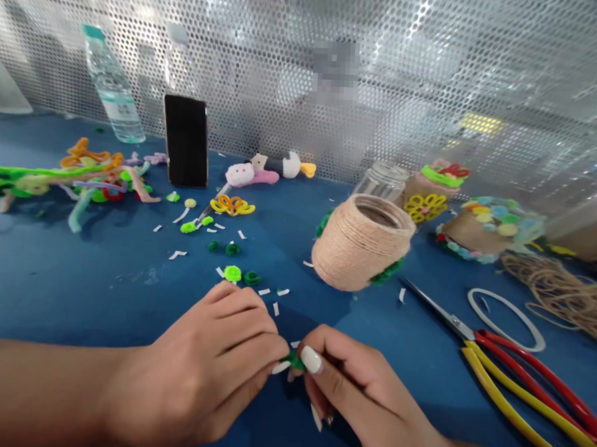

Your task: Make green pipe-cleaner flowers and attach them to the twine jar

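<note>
A small dark green fuzzy piece, which looks like pipe cleaner (294,361), is pinched between my two hands near the front of the table. My left hand (215,366) closes on its left end, and my right hand (354,386) grips the other end between thumb and fingertips. The fingers hide most of the piece. Just beyond my left hand lie a bright green coil (232,273) and a dark green coil (251,278). Behind my right hand a twine-wrapped jar (360,247) stands tilted in the view, with green fuzzy trim on its sides.
Red-and-yellow-handled scissors (467,332), a white ring (508,314) and loose twine (565,284) lie at right. A phone (187,141) and water bottle (114,90) stand at back left, near pipe cleaner pieces (80,179). White paper scraps (178,254) dot the blue table (99,293).
</note>
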Demonstrator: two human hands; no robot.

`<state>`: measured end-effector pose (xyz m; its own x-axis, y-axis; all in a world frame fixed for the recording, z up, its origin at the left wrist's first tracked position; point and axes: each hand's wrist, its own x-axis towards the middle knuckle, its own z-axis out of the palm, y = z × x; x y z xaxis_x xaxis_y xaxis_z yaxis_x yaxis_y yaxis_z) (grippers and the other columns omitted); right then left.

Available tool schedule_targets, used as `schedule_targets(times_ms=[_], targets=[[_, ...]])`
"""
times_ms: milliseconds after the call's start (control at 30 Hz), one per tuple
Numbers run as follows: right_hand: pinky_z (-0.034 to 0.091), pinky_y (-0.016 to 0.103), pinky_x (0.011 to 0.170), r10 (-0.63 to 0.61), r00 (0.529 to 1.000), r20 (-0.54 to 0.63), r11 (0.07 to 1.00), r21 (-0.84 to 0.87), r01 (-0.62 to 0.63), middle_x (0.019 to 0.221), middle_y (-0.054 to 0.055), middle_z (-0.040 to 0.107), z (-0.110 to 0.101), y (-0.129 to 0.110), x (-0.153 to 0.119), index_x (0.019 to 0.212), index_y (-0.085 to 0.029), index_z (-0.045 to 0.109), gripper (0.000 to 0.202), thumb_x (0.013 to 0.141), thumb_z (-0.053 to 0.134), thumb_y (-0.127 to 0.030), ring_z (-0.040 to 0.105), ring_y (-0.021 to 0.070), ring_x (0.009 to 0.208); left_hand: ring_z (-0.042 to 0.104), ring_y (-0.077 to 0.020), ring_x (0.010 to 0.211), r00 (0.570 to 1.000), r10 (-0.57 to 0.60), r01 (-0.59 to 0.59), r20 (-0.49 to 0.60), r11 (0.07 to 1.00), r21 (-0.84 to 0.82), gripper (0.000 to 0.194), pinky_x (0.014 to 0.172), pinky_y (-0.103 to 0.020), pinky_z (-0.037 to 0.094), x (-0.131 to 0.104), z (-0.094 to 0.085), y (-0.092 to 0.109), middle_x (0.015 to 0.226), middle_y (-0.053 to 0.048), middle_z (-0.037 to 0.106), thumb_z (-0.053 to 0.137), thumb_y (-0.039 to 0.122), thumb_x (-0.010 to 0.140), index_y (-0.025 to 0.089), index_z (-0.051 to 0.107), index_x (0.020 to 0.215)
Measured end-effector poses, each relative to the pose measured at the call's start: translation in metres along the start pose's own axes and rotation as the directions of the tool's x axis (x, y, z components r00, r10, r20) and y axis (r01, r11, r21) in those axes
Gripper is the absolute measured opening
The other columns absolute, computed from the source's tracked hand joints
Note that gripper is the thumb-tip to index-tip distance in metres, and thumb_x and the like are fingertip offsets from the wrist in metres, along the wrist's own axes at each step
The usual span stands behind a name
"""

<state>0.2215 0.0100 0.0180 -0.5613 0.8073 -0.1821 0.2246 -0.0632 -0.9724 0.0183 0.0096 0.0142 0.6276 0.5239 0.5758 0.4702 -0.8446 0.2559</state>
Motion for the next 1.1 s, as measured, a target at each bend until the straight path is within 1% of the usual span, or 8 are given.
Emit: schedule_targets(times_ms=[200,367,500,700,833,933,1000,1100], targets=[[0.033,0.019,0.051,0.049,0.999,0.006,0.999,0.010,-0.049,0.053,-0.005,0.048,0.001,0.002,0.000,0.072,-0.018,0.050,0.037,0.094,0.041,-0.046,0.042,0.0074,0.050,0.052,-0.0179,0.074,0.997,0.073,-0.075,0.031,0.991,0.109,0.018,0.073,-0.035,0.035,-0.004,0.000,-0.001,0.078,-0.003,0.062,0.043,0.010,0.090,0.012,0.059,0.083],[0.034,0.020,0.049,0.089,0.996,0.003,0.996,0.028,-0.089,0.052,-0.004,0.050,0.002,0.000,0.000,0.071,-0.018,0.050,0.036,0.093,0.043,-0.045,0.044,0.0079,0.049,0.053,-0.0180,0.074,0.977,0.188,-0.208,0.097,0.938,0.279,0.035,0.074,-0.036,0.033,-0.002,-0.004,0.002,0.078,-0.004,0.064,0.028,0.011,0.096,0.011,0.063,0.091],[0.036,0.020,0.051,0.084,0.996,-0.026,0.996,0.035,-0.083,0.052,-0.003,0.051,0.003,-0.003,-0.001,0.066,-0.017,0.050,0.038,0.093,0.042,-0.043,0.046,0.0088,0.050,0.053,-0.0181,0.072,0.965,0.228,-0.260,0.130,0.895,0.363,0.043,0.074,-0.038,0.033,0.003,-0.008,0.008,0.078,-0.004,0.065,0.022,0.008,0.096,0.011,0.065,0.091],[0.038,0.021,0.052,0.089,0.994,-0.059,0.990,0.118,-0.081,0.050,-0.003,0.053,0.006,-0.006,-0.003,0.063,-0.018,0.049,0.033,0.091,0.040,-0.034,0.047,0.0085,0.048,0.052,-0.0188,0.068,0.961,0.240,-0.278,0.140,0.824,0.493,0.039,0.070,-0.039,0.031,0.004,-0.005,0.018,0.075,-0.005,0.064,0.028,0.005,0.092,0.010,0.066,0.086],[0.038,0.020,0.049,0.086,0.992,-0.095,0.989,0.126,-0.074,0.046,-0.002,0.052,0.011,-0.010,-0.006,0.058,-0.018,0.047,0.035,0.089,0.038,-0.032,0.046,0.0083,0.045,0.052,-0.0208,0.071,0.962,0.219,-0.274,0.165,0.749,0.603,0.031,0.074,-0.039,0.032,0.001,0.001,0.029,0.076,-0.007,0.063,0.035,0.007,0.088,0.009,0.065,0.089],[0.038,0.020,0.046,0.084,0.991,-0.101,0.988,0.140,-0.070,0.045,-0.002,0.053,0.014,-0.015,-0.010,0.061,-0.018,0.049,0.034,0.089,0.035,-0.032,0.046,0.0089,0.042,0.052,-0.0232,0.075,0.959,0.201,-0.283,0.200,0.676,0.680,0.026,0.077,-0.040,0.032,0.001,0.006,0.038,0.079,-0.009,0.063,0.041,0.009,0.083,0.008,0.065,0.089],[0.039,0.021,0.046,0.067,0.991,-0.119,0.990,0.131,-0.051,0.045,-0.001,0.053,0.018,-0.020,-0.014,0.059,-0.018,0.049,0.037,0.089,0.033,-0.031,0.046,0.0094,0.042,0.052,-0.0241,0.077,0.956,0.179,-0.294,0.234,0.627,0.721,0.023,0.078,-0.040,0.032,0.003,0.009,0.044,0.080,-0.010,0.063,0.044,0.011,0.079,0.007,0.065,0.088],[0.039,0.021,0.046,0.032,0.984,-0.175,0.996,0.092,-0.016,0.043,0.000,0.050,0.024,-0.025,-0.020,0.048,-0.018,0.046,0.047,0.090,0.029,-0.032,0.048,0.0100,0.043,0.052,-0.0225,0.073,0.953,0.132,-0.298,0.274,0.584,0.755,0.015,0.077,-0.038,0.033,0.006,0.012,0.052,0.075,-0.008,0.061,0.052,0.017,0.078,0.009,0.064,0.082]])
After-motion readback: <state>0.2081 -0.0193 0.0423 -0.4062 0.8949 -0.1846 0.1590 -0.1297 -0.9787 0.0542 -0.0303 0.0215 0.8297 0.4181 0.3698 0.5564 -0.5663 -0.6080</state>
